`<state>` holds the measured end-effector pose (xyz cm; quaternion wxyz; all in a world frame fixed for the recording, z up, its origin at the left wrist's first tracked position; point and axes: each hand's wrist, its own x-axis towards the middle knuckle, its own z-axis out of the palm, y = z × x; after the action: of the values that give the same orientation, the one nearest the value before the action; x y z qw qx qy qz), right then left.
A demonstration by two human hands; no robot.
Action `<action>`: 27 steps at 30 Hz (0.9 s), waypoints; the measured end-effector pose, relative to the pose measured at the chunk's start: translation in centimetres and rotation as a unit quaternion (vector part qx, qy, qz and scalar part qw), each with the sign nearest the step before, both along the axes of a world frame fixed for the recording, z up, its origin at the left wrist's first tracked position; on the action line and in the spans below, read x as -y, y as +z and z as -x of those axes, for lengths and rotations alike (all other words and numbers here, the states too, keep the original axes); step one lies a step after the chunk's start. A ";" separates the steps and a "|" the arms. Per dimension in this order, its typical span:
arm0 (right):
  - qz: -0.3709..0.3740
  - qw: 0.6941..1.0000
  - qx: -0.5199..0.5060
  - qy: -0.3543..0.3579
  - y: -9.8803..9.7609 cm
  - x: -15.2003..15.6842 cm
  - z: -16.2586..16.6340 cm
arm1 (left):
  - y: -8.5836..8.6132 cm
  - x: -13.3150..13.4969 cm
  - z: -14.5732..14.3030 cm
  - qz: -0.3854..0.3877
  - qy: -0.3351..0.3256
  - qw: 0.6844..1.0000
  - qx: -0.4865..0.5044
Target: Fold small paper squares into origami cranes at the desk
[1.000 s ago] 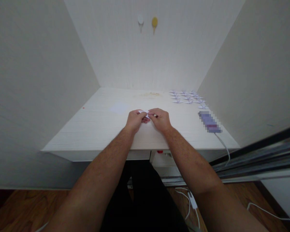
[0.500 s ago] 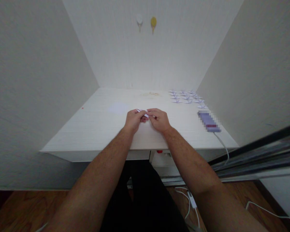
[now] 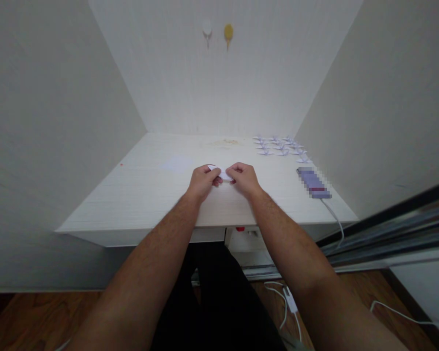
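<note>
Between my hands, just above the white desk [image 3: 131,204], is a small piece of folded white paper [image 3: 224,175]. My left hand [image 3: 203,179] pinches its left end with the thumb on top and the fingers curled beneath. At the right end, my right hand [image 3: 243,176] grips the paper between thumb and fingers. Its exact folds are too small to make out. Several folded paper cranes [image 3: 282,152] stand in rows at the desk's back right. A pale sheet of paper [image 3: 177,164] appears to lie flat to the left of my hands.
A phone [image 3: 313,182], blurred out, lies on the right side with a white cable [image 3: 332,214] running off the edge. Walls close in the desk at the back and sides. Two hooks [image 3: 228,33] hang on the back wall. A white cord [image 3: 289,300] lies on the floor.
My right hand has shifted slightly right along the paper, so more of the paper shows between my hands. My left hand keeps its pinch. The view has moved a little.
</note>
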<state>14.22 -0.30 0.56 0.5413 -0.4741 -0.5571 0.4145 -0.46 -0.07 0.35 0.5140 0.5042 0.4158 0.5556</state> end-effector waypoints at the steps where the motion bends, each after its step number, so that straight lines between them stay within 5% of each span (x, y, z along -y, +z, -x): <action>1: 0.005 1.000 -0.006 0.004 0.0 0.0 0.0 | 0.0 0.0 0.0 -0.003 0.000 1.000 -0.005; 27: 0.019 0.998 0.026 0.047 -0.2 0.3 0.1 | -0.7 -0.3 0.2 -0.033 0.033 0.998 -0.049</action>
<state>14.12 -0.57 0.40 0.4976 -0.4683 -0.5842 0.4380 -0.63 0.21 -0.32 0.4574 0.5333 0.4381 0.5607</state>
